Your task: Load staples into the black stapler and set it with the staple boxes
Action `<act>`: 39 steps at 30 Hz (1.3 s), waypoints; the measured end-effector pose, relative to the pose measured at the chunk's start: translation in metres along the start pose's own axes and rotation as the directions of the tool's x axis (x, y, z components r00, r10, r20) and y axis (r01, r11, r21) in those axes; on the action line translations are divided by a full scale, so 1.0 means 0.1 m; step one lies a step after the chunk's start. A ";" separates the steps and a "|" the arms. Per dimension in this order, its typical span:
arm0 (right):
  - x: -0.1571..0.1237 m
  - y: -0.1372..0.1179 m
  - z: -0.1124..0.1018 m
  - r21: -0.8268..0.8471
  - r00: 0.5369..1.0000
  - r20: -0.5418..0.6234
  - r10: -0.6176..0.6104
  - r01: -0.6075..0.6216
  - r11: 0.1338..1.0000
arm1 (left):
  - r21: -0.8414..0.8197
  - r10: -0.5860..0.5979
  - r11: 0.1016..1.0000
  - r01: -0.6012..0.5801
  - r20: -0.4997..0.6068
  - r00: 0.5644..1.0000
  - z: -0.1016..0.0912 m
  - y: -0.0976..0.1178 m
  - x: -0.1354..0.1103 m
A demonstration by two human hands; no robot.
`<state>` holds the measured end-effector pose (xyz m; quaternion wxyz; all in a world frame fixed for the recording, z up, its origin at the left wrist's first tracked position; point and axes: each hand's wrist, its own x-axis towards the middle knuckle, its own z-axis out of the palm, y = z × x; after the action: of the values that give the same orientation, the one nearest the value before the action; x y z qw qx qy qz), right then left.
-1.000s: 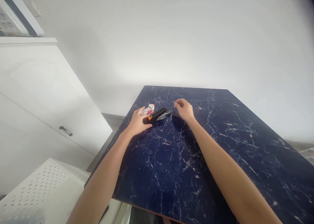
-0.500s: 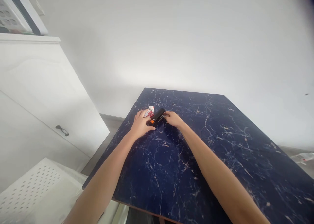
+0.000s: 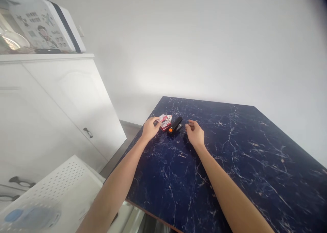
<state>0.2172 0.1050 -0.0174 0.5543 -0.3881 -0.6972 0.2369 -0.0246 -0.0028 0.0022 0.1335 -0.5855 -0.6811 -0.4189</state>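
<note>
The stapler [image 3: 176,123] is cased in smooth black plastic, set with an orange plastic piece [image 3: 170,130], and bright metal [image 3: 179,126] is shown along its side. The small boxes [image 3: 166,125] are seemingly made of printed card. The counter [image 3: 255,178] is faced with smooth, glossy, marble-patterned sheet. The cabinet [image 3: 76,96] is finished in smooth white; a matt look is given by the wall [image 3: 191,49]. Clear plastic is seen in the bottle [image 3: 41,216].

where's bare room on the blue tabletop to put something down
Free: the tabletop right of the right forearm, plus the front stretch between both forearms. Crowded: between the left hand and right hand, where red-and-white packets and a black stapler sit close together.
</note>
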 end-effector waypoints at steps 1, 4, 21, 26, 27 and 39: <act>-0.01 -0.03 0.00 -0.007 1.000 0.002 -0.024 0.024 1.000 | 0.021 -0.028 0.999 0.028 -0.027 0.999 -0.01 -0.02 0.01; -0.04 -0.09 0.02 -0.105 0.992 0.062 -0.108 0.114 0.988 | 0.082 -0.089 0.992 0.091 -0.035 0.995 -0.04 -0.10 0.01; -0.03 -0.15 0.06 -0.408 0.927 0.088 -0.364 0.367 0.836 | 0.124 0.050 0.991 -0.044 -0.050 0.997 -0.02 0.20 -0.06; -0.31 -0.38 0.12 -0.205 0.739 0.195 -0.645 0.674 0.710 | 0.181 -0.046 0.982 0.056 -0.063 0.997 -0.13 0.11 -0.10; -0.37 -0.43 0.16 -0.176 0.679 0.257 -0.688 0.733 0.658 | 0.188 -0.048 0.981 0.054 -0.035 0.998 -0.14 0.10 -0.12; -0.47 -0.47 0.33 -0.192 0.689 0.305 -0.657 0.720 0.667 | 0.121 0.068 0.990 -0.077 0.077 0.995 -0.19 0.11 -0.11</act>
<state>0.1767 0.0431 -0.0186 0.4608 -0.1454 -0.8735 -0.0592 -0.0172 -0.0242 0.0115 0.1602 -0.6153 -0.6884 -0.3490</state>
